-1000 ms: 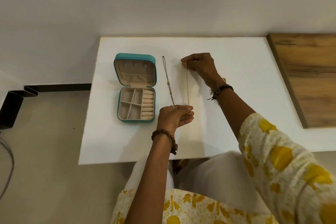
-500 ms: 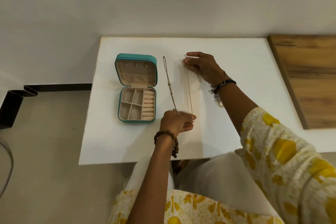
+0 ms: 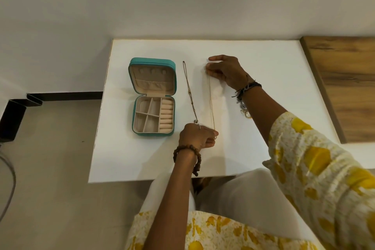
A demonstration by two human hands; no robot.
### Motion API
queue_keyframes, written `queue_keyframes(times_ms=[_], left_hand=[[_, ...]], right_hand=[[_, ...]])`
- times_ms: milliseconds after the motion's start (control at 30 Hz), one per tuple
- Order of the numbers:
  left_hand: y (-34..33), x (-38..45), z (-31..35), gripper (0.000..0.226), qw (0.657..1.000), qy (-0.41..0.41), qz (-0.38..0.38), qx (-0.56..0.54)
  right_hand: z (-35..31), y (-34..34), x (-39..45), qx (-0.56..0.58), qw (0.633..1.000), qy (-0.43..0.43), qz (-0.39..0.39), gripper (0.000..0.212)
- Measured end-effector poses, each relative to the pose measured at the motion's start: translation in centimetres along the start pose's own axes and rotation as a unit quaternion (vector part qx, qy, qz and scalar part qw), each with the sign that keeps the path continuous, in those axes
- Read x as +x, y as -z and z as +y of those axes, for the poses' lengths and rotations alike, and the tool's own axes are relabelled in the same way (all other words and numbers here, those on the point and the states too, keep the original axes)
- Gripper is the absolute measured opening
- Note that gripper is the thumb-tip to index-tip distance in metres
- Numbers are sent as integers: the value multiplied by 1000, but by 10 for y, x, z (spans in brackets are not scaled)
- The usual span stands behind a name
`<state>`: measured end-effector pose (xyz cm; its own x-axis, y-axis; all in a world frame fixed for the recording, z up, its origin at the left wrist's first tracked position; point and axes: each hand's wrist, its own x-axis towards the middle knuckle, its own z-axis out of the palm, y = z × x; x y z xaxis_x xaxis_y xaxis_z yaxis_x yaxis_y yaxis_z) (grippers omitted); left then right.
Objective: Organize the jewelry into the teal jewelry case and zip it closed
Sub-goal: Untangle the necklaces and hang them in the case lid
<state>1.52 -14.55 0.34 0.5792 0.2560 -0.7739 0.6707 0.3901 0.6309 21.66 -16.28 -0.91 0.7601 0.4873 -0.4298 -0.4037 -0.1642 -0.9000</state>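
We count two necklaces and one teal jewelry case (image 3: 152, 96), open. Our left hand (image 3: 197, 136) pinches the thin gold chain (image 3: 211, 103) at its near end; our right hand (image 3: 227, 72) pinches its far end. The darker beaded necklace (image 3: 189, 91) lies just left.

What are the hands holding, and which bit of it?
A thin gold chain, stretched between them: the right hand pinches its far end, the left hand pinches its near end.
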Motion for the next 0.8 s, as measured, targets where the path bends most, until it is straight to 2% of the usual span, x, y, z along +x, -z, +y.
queue_keyframes(times_ms=[100, 333, 467, 567, 667, 800], left_hand=[[0, 0, 0, 22, 1000, 5, -1, 8], [1, 2, -1, 19, 1000, 9, 1, 11], [2, -1, 1, 19, 999, -38, 10, -27], [-1, -4, 6, 30, 993, -83, 39, -75], [-4, -10, 13, 36, 980, -144, 50, -131], [-9, -16, 19, 32, 960, -186, 49, -202]], right_hand=[[2, 1, 1, -55, 998, 22, 27, 17], [1, 3, -1, -67, 997, 23, 38, 20], [-6, 3, -30, -27, 999, 23, -1, 29], [-9, 4, -64, 12, 999, 33, -16, 37], [-6, 3, -94, -4, 999, 35, -35, 37], [-6, 0, -117, -26, 997, 41, -59, 37]])
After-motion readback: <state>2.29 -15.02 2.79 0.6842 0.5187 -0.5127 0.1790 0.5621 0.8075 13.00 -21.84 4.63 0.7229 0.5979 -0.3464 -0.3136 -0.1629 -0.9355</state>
